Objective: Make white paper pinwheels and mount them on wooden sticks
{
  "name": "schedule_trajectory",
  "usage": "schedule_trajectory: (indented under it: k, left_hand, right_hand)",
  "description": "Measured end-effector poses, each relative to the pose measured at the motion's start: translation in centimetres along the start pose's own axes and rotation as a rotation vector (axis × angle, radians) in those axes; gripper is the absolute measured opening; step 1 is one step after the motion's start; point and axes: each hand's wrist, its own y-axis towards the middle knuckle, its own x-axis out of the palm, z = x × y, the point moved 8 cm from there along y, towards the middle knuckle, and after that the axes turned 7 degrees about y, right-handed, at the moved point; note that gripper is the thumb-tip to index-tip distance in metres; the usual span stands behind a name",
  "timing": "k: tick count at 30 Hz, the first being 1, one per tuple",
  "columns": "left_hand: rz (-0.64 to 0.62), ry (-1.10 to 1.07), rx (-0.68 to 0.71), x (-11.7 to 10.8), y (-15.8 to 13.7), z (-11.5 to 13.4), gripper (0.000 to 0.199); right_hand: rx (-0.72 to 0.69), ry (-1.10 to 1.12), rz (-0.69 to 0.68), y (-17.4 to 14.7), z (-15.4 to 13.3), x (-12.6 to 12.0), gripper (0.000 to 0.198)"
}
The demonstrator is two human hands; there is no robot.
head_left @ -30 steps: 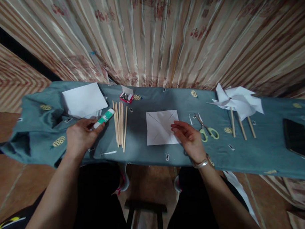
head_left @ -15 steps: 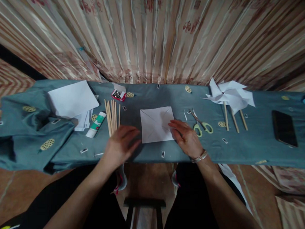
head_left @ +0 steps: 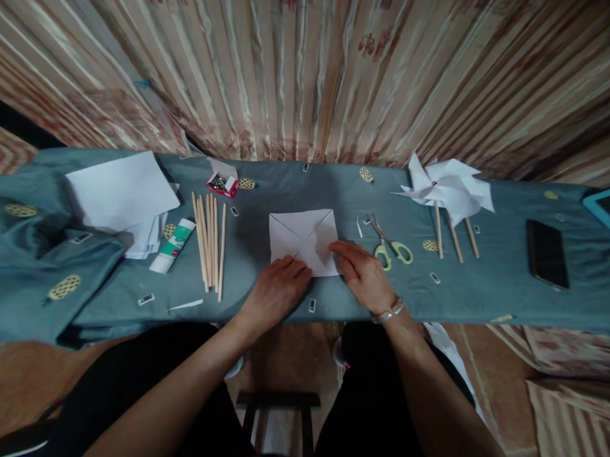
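Note:
A square sheet of white paper [head_left: 305,223] lies before me, with diagonal lines running in from its corners. My left hand [head_left: 277,287] rests on its lower left part, fingers lying lightly bent on the surface. At the paper's right edge, the stretched fingers of my right hand [head_left: 361,274] touch it; a bracelet [head_left: 388,310] is on that wrist. Scissors [head_left: 387,245] with pale green handles lie just right of that hand. Left of the sheet are several wooden sticks [head_left: 210,245] and a white and green glue tube [head_left: 172,245].
A stack of white paper [head_left: 123,189] lies at the left, near a small red box [head_left: 222,184] of metal pins. White paper pinwheels [head_left: 451,187] on sticks lie at the right, beside a dark phone [head_left: 547,253]. A pleated curtain [head_left: 290,75] hangs behind the cloth-covered table [head_left: 266,187].
My left hand has moved right, from beside the sticks onto the paper. My right hand stays at the paper's right edge. The whole view has shifted slightly.

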Motion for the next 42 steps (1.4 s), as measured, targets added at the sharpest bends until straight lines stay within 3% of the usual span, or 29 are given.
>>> schedule_trajectory:
  k: [5, 9, 12, 16, 19, 23, 28, 33, 42]
  left_hand:
    - [0.009, -0.003, -0.025, -0.6, -0.5, -0.8, 0.014]
    - [0.069, -0.056, -0.006, -1.6, -1.7, -1.9, 0.016]
    - [0.093, -0.111, 0.017, -2.0, -2.4, -2.0, 0.016]
    - [0.118, -0.181, -0.007, -2.1, -2.8, -2.0, 0.015]
    - [0.121, -0.220, -0.009, -2.1, -2.9, -1.9, 0.014]
    - [0.131, -0.226, -0.026, -2.1, -3.0, -1.7, 0.012]
    - [0.116, -0.266, -0.011, -1.5, -3.2, -1.0, 0.035]
    - [0.117, -0.250, 0.028, -1.2, -3.4, -0.5, 0.025]
    - [0.117, -0.289, -0.011, -0.9, -3.4, -0.7, 0.025]
  right_hand:
    - [0.141, 0.173, -0.023, -0.5, 1.2, -0.6, 0.044]
    - [0.211, 0.382, -0.120, -0.9, 1.0, 0.2, 0.046]
    - [0.230, 0.445, -0.181, -1.1, 0.3, 0.9, 0.035]
    - [0.257, 0.501, -0.160, -0.8, 0.2, 1.5, 0.008]
    - [0.259, 0.535, -0.107, -0.3, 0.5, 1.9, 0.008]
    - [0.199, 0.419, -0.016, 0.4, 0.2, 2.2, 0.006]
    - [0.118, 0.201, 0.008, 1.0, -1.0, 3.0, 0.006]
    - [0.094, 0.097, 0.040, 1.5, -1.4, 3.3, 0.006]
    - [0.080, 0.047, 0.067, 1.9, -1.5, 3.6, 0.006]
